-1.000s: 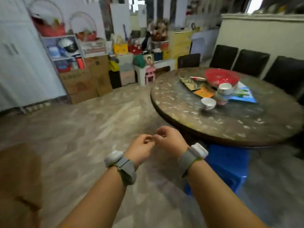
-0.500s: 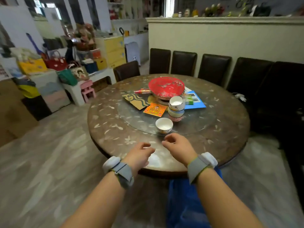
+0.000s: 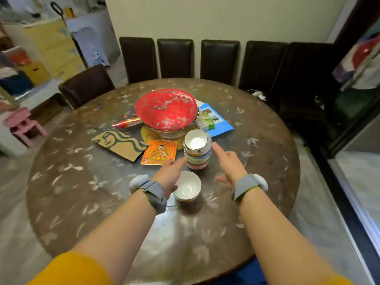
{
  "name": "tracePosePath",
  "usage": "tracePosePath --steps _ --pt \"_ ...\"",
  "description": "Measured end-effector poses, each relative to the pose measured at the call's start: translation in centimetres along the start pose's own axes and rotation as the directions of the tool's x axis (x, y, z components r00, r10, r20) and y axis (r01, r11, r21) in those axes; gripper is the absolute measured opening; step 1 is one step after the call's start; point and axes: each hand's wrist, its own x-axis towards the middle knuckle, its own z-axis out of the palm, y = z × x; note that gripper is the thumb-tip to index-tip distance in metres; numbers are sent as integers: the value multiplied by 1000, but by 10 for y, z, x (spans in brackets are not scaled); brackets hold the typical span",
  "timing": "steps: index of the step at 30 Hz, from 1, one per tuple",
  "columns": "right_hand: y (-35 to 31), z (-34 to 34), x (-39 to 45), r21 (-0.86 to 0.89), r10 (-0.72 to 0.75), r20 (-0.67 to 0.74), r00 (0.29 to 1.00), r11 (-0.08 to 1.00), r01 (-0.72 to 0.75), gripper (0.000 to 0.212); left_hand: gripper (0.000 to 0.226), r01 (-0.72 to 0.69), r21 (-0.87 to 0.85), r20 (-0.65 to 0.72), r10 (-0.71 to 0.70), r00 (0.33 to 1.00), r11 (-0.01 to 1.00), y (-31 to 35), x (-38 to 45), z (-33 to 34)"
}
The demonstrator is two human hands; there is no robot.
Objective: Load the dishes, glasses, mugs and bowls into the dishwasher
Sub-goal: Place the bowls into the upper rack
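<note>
My round brown table (image 3: 86, 182) fills the room — dark chairs (image 3: 176, 57) line the cream wall (image 3: 216, 17), marbled floor (image 3: 14, 233) beneath.

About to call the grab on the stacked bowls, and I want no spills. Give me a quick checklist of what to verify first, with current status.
1. Left hand empty, fingers open: ok.
2. Right hand empty, fingers open: ok.
3. Both hands flank the bowl stack, no contact yet: ok.
4. Stack upright: cannot tell, top bowls look slightly offset.
5. Single bowl sits just under the left hand, bump risk: not ok.
6. Bowls empty: top one and single bowl ok, lower ones cannot tell.
</note>
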Motion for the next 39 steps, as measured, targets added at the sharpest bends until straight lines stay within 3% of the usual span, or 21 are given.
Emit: tracePosePath --steps 4,8,12,17,21,26,29,32,35,36,38,39 --pt "-19 10 58 29 23 47 999 999 -24 87 69 40 -21 26 -40 999 999 21 54 5" --pt "-20 25 114 76 65 153 986 994 -77 101 91 113 45 68 -116 991 993 45 115 15" --pt "-11 38 153 125 126 274 953 978 -165 114 84 191 26 186 -193 964 981 58 161 27" --pt "5 44 175 171 142 275 951 966 -193 53 48 265 -41 244 -248 938 963 39 193 35" --pt "7 52 173 237 104 194 975 960 -150 46 21 226 -63 269 -202 942 972 38 191 41" --pt "3 43 148 369 1 93 996 929 -36 23 54 110 -18 309 -99 946 994 53 172 40" --pt "-1 30 109 444 -77 -4 997 893 71 25 68 28 12 378 -30 925 1000 62 141 46" --pt "0 9 54 490 -121 -158 980 852 184 30 67 -83 5 503 69 861 997 65 92 57" --pt "19 -19 -15 517 -109 -295 949 817 255 41 61 -140 29 656 87 750 990 53 29 75" --pt "35 -30 -48 511 -69 -361 930 820 259 48 64 -156 61 724 64 687 986 42 -1 82" --pt "71 -59 -122 529 10 -515 857 790 309 50 81 -196 132 873 -20 487 972 16 -67 102" --pt "77 -61 -130 545 44 -524 851 785 294 46 87 -183 131 901 -40 432 974 9 -70 105"
